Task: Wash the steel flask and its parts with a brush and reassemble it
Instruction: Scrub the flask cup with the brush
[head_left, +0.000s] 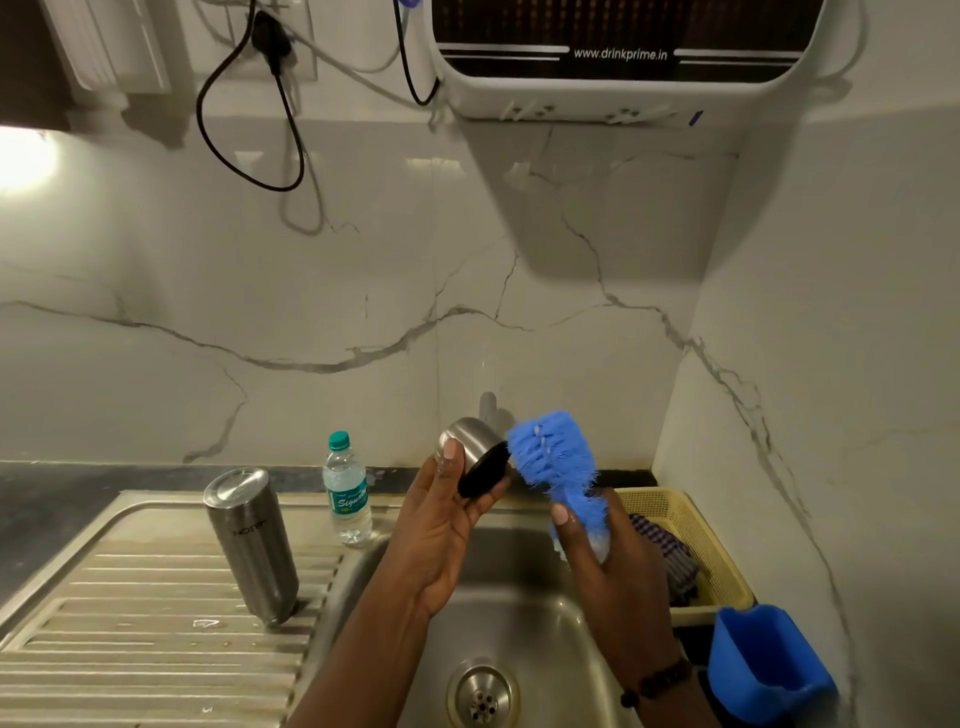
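My left hand (447, 525) holds the steel flask cap (475, 457) above the sink, its black inside turned to the right. My right hand (608, 566) grips the blue bottle brush (553, 457) by its handle; the bristle head touches the cap's open black side. The steel flask body (249, 545) stands upside down on the ribbed draining board (130, 623), left of the basin.
The sink basin (519, 623) with its drain (483, 699) lies below my hands. A small plastic water bottle (347, 493) stands behind the basin's left corner. A yellow basket (675, 525) with a checked cloth and a blue tub (763, 660) sit at the right. A water purifier (623, 57) hangs above.
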